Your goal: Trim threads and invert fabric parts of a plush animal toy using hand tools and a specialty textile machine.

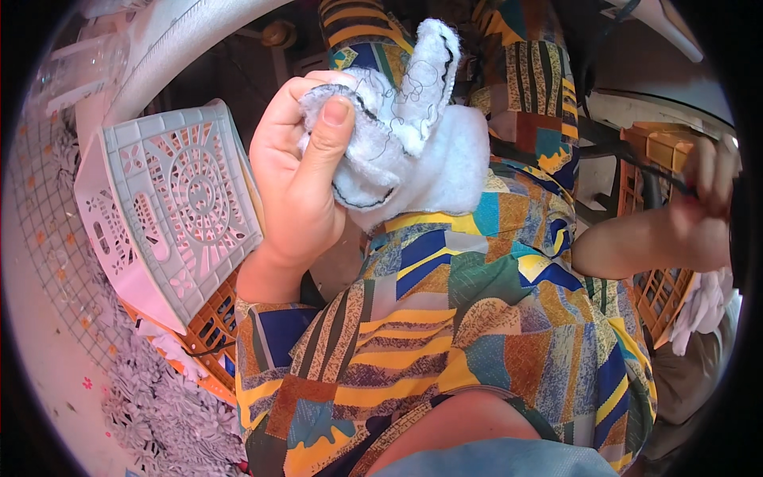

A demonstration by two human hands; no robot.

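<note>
Pinched between the thumb and fingers of my left hand (306,151) is a white fluffy fabric piece (449,163) with dark stitching along its edges and loose dark threads. One narrow stitched flap of it stands up, and its broad part hangs over my patterned clothing (429,310). Out at the far right, my right hand (703,203) is raised away from the fabric. It is smeared by motion, so I cannot make out whether its fingers hold anything.
A pale plastic basket (187,199) leans on an orange crate (211,330) to my left. Another orange crate (664,298) stands at the right below my forearm, with white cloth (703,310) beside it. Grey-white fluffy pieces (171,405) lie heaped at the lower left.
</note>
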